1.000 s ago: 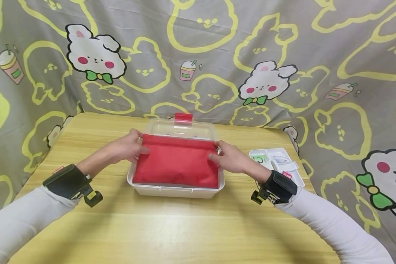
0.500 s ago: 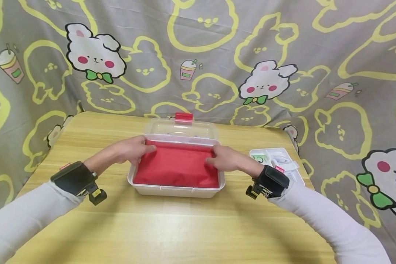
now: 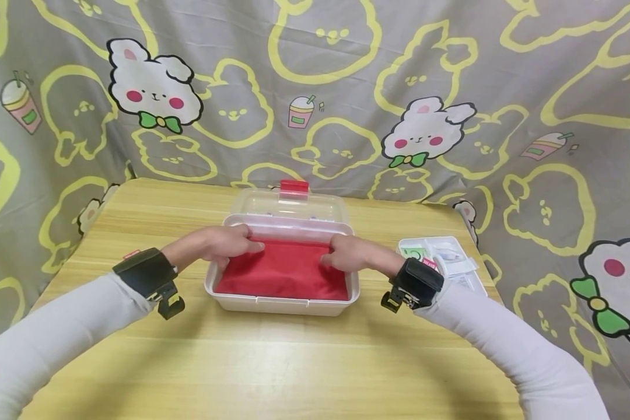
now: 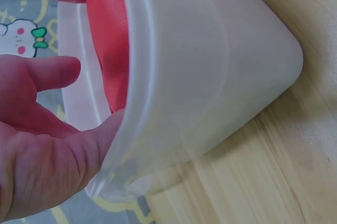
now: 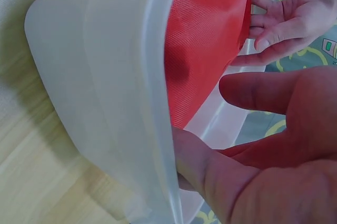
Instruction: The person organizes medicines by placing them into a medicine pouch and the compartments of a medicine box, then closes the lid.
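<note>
A red fabric pouch (image 3: 286,271) lies inside a white plastic box (image 3: 280,306), filling most of its opening. My left hand (image 3: 230,242) reaches over the box's left end, thumb spread apart above the pouch. In the left wrist view, a digit of it dips inside the wall beside the red cloth (image 4: 111,50). At the opposite end my right hand (image 3: 350,252) presses at the pouch's far right corner. The right wrist view has its thumb and fingers spread, one digit down between wall and pouch (image 5: 202,45). Fingertips inside the box are hidden.
The clear lid (image 3: 252,203) with a red latch (image 3: 294,188) is folded back behind the box. To the right, a white divided tray (image 3: 443,240) holds a green-and-white packet (image 3: 416,253) and clear-wrapped items. A patterned curtain (image 3: 346,76) hangs behind the wooden table (image 3: 273,361).
The pouch's far edge has gone down into the box, baring the back wall. Both hands have let go of its upper corners and moved inward and lower.
</note>
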`<state>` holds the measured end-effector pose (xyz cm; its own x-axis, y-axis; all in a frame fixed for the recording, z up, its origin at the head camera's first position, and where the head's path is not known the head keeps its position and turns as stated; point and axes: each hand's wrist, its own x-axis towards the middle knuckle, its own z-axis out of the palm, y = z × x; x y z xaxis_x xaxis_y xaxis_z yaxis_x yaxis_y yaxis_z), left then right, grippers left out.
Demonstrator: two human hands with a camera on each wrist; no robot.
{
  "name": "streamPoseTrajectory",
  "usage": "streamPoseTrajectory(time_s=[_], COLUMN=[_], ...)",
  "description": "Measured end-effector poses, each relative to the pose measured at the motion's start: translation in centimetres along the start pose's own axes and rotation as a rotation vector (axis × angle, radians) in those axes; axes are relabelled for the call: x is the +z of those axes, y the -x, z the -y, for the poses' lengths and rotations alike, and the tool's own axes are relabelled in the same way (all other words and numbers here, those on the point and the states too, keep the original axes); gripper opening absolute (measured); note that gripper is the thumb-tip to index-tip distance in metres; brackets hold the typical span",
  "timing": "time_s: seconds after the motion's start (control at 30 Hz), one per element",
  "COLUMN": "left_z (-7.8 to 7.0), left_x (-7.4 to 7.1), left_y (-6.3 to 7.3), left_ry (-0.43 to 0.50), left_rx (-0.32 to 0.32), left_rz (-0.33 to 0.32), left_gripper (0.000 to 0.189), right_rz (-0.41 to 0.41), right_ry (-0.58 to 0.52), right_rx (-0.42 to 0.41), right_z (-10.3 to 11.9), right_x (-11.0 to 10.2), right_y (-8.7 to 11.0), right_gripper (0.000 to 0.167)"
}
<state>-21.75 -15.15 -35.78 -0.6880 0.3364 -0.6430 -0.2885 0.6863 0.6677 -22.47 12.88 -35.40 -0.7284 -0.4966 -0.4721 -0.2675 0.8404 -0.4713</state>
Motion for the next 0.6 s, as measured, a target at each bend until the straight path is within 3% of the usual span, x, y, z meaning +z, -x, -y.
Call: streamPoseTrajectory(time_s=[0.3, 0.6], left_z=[-0.3, -0.1], left_x=[0.6, 1.4], left_y=[-1.5, -2.6], left_ry=[-0.134, -0.045], left_rx=[-0.037, -0.098], left_rz=[-0.047, -0.082], left_gripper=[0.033, 0.03], right_rz=[0.043, 0.084], right_ry=[0.024, 0.109], right_rx=[0.01, 0.012], right_z=[0.0, 0.4], right_x=[1.1, 1.5], right_y=[-1.0, -1.5], right_gripper=[0.035, 0.036])
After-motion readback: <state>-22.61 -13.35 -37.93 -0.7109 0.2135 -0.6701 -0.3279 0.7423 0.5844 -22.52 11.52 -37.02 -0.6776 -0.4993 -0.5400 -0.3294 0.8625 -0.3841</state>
